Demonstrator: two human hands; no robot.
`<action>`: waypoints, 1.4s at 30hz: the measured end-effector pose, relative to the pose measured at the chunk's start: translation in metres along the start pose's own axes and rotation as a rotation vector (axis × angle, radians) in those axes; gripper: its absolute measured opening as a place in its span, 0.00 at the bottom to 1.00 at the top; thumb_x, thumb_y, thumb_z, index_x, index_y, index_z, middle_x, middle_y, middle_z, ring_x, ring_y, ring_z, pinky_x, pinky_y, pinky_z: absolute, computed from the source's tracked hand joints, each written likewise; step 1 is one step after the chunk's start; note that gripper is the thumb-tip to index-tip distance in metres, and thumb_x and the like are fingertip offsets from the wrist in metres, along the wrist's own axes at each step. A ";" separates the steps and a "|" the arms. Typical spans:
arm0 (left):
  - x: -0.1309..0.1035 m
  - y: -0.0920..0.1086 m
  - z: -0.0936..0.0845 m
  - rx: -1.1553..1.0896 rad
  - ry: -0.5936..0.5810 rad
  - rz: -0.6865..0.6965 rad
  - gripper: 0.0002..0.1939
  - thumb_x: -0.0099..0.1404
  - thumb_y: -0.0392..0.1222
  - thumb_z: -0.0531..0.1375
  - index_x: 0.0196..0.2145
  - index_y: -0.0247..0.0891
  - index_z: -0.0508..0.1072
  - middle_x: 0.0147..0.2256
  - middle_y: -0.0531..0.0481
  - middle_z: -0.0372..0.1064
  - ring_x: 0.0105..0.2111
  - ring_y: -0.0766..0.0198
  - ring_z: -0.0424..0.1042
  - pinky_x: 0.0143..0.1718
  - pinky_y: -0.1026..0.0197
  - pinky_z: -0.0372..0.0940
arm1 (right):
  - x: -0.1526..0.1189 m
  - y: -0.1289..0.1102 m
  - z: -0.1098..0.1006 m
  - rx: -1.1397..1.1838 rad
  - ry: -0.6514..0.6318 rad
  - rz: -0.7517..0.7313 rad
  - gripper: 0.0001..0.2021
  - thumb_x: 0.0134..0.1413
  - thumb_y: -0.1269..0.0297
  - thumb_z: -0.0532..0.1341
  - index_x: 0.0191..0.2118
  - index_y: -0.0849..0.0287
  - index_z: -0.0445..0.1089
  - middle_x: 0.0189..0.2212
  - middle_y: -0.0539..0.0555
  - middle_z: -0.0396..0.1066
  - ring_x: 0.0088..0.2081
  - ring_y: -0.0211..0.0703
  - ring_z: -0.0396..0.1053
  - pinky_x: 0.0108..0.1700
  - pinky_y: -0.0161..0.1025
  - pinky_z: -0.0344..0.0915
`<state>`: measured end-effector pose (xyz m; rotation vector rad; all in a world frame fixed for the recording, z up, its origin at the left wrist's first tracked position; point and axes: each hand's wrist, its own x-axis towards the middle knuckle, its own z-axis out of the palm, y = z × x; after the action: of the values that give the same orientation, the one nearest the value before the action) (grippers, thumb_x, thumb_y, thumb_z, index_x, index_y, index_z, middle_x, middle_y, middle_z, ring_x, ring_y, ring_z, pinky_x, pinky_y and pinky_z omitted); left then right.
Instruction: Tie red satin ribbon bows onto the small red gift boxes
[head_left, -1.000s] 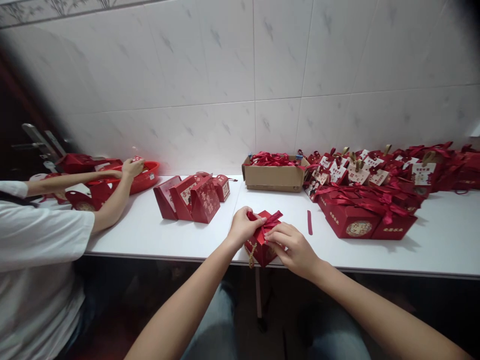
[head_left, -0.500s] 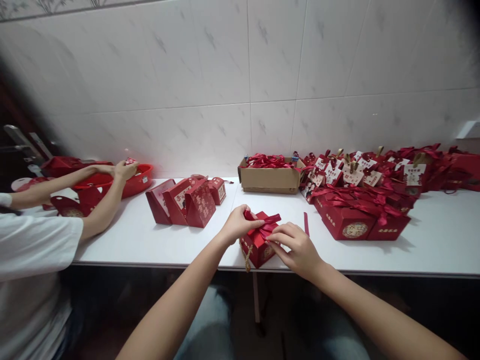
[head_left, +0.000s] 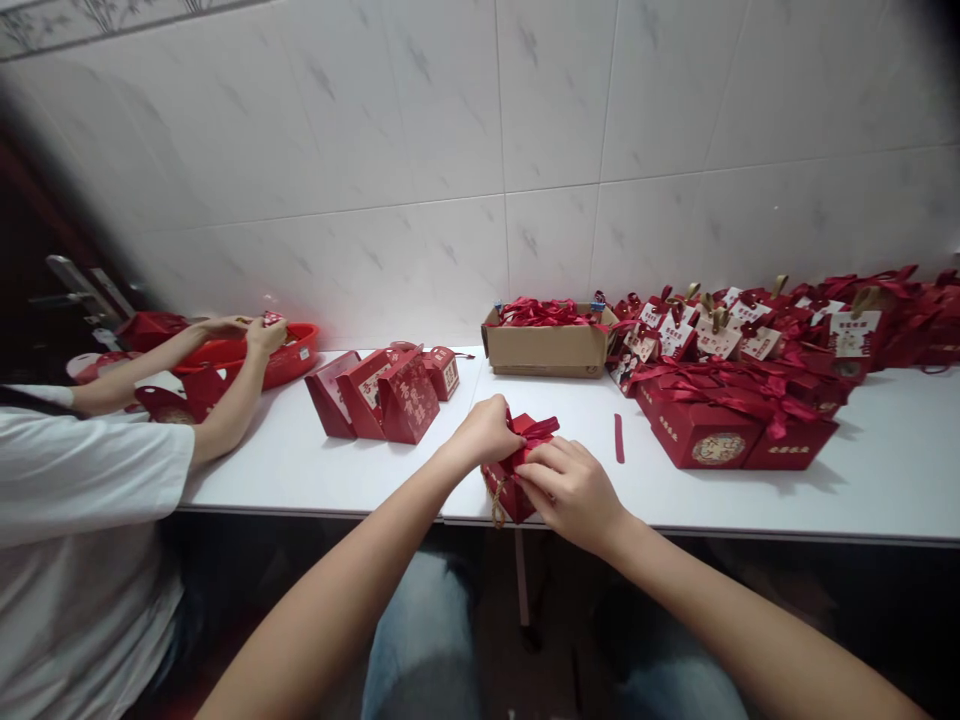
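In front of me, a small red gift box (head_left: 511,497) sits at the table's front edge, a twisted gold cord (head_left: 496,505) hanging at its left corner. Red ribbon (head_left: 541,429) lies across its top, with a loop sticking out behind my fingers. My left hand (head_left: 493,432) pinches the ribbon from the left side of the box. From the right, my right hand (head_left: 568,488) has its fingertips closed on the ribbon over the lid. The fingers hide most of the knot area. A short flat strip of red ribbon (head_left: 619,438) lies to the right.
Behind the box stands a cardboard box (head_left: 547,348) filled with red ribbons. Tied red gift boxes (head_left: 739,440) and tagged ones crowd the right. Several folded red boxes (head_left: 409,400) stand left of centre. A co-worker's hands (head_left: 262,335) work over a red basin (head_left: 300,365).
My right hand has shifted left and inward over the box top, covering more of the ribbon. My left hand has turned slightly, its fingers curling in more. The view has tilted a little.
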<state>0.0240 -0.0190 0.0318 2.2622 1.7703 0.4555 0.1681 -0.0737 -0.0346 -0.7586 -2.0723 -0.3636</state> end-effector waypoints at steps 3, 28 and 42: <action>0.000 0.001 0.003 -0.011 0.039 -0.026 0.13 0.46 0.43 0.61 0.29 0.37 0.62 0.28 0.46 0.68 0.27 0.59 0.66 0.23 0.63 0.54 | 0.003 -0.005 0.002 -0.054 0.005 -0.022 0.09 0.56 0.72 0.56 0.28 0.60 0.71 0.27 0.54 0.70 0.32 0.41 0.61 0.34 0.39 0.56; 0.000 0.008 0.009 -0.120 0.112 -0.114 0.17 0.45 0.36 0.63 0.31 0.38 0.59 0.28 0.51 0.65 0.27 0.63 0.65 0.24 0.64 0.54 | 0.001 -0.003 0.005 -0.146 -0.008 -0.042 0.09 0.55 0.73 0.55 0.27 0.60 0.70 0.27 0.53 0.69 0.32 0.41 0.60 0.34 0.39 0.52; -0.004 0.005 0.025 -0.424 0.237 -0.019 0.28 0.44 0.29 0.59 0.42 0.38 0.54 0.30 0.53 0.67 0.29 0.64 0.68 0.30 0.64 0.60 | -0.003 -0.004 0.012 -0.183 -0.022 -0.044 0.08 0.53 0.76 0.54 0.28 0.61 0.69 0.29 0.54 0.69 0.32 0.43 0.58 0.34 0.40 0.53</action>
<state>0.0371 -0.0235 0.0101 1.9545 1.6023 1.0237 0.1598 -0.0717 -0.0441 -0.8289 -2.0990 -0.5786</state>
